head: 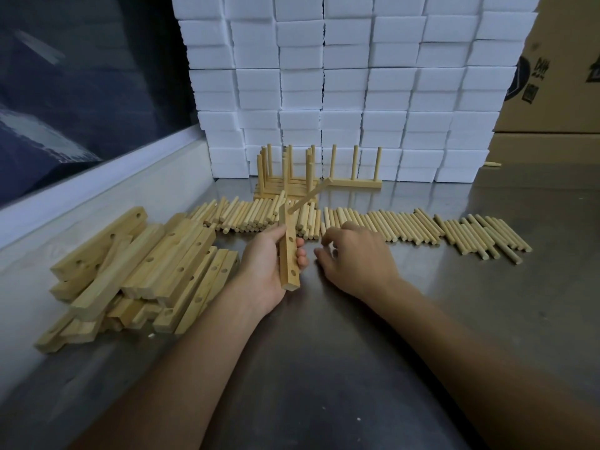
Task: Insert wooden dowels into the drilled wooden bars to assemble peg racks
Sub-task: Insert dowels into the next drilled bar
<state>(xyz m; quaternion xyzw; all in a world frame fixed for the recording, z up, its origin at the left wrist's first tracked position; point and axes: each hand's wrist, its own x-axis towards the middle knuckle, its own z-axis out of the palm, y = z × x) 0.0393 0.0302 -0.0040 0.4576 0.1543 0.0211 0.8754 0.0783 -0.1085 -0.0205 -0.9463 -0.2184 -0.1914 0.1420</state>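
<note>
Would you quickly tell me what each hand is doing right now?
Left hand: grips a drilled bar with one dowel inserted.
Right hand: open, holding nothing.

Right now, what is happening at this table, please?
A person is building wooden peg racks. The left hand holds a drilled bar upright, with one dowel already in its top hole and two holes empty. The right hand hovers near the row of loose dowels, holding nothing. Undrilled-side bars lie piled at left; finished racks stand behind.
</note>
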